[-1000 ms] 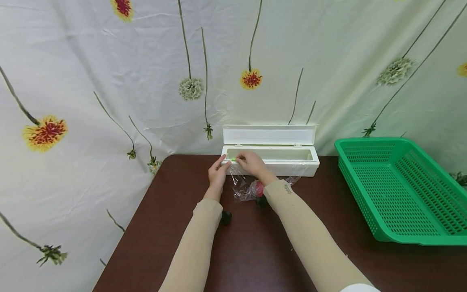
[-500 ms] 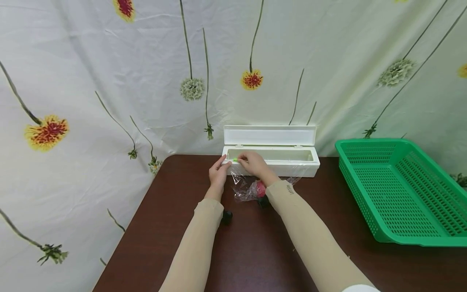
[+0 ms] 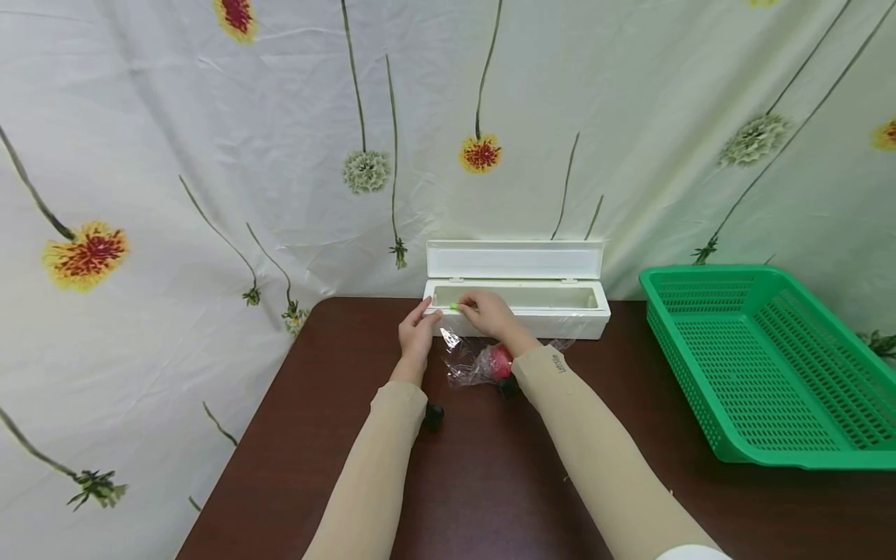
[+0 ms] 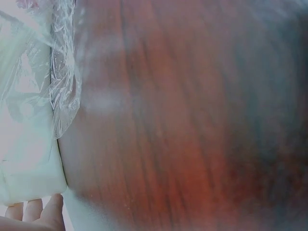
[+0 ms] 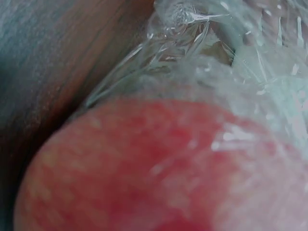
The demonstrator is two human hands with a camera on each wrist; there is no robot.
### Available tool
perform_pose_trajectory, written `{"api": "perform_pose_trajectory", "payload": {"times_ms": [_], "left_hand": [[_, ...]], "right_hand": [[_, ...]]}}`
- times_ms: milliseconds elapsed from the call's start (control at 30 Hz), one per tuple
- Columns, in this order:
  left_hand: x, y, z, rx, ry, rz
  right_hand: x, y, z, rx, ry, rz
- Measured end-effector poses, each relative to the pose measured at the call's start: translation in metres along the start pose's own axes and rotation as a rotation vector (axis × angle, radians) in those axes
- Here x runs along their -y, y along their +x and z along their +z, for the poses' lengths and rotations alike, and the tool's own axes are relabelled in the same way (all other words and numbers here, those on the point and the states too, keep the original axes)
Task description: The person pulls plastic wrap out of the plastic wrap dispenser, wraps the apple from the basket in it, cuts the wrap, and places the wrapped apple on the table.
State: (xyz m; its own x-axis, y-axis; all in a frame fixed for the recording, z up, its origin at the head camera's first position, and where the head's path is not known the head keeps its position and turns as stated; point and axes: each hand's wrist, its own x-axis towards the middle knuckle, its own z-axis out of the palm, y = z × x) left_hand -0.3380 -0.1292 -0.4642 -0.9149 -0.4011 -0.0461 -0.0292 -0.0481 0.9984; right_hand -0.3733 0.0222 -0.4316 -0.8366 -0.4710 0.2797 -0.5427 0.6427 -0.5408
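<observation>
White plastic box sits at the back of the brown table, lengthwise along the edge, lid raised and leaning back toward the flower-print cloth. Left hand is at the box's left end: fingers straight, thumb apart from them, touching the corner. Left wrist view shows those fingertips against the end of the box. Right hand has thumb and finger together, pinching a small green tab on the front rim — left part of the rim, near the left hand. Clear film hangs over the box front and runs crumpled down onto the table. Red fruit lies in the film just in front of the box, partly hidden by the right sleeve. Right wrist view is mostly that fruit up close, wrinkled film around its top, the fingers not clearly seen there. Left sleeve is the same beige, both reaching in from the near side. One black object shows beside the left sleeve, another below the fruit — details too dark to tell. Green basket, slotted sides and floor, stands at the table's right, well apart from both hands.
</observation>
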Motion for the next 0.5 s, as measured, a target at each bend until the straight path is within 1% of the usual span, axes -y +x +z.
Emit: {"api": "perform_pose_trajectory", "payload": {"times_ms": [233,500], "left_hand": [[0.0001,0.0012,0.0005,-0.012,0.002,-0.002],[-0.0015,0.0000,-0.0001,-0.009,0.014,-0.013]], "right_hand": [[0.0003,-0.0019,-0.0030,0.015,-0.002,0.006],[-0.0002,-0.0032,-0.0053,0.022,0.006,0.017]]}}
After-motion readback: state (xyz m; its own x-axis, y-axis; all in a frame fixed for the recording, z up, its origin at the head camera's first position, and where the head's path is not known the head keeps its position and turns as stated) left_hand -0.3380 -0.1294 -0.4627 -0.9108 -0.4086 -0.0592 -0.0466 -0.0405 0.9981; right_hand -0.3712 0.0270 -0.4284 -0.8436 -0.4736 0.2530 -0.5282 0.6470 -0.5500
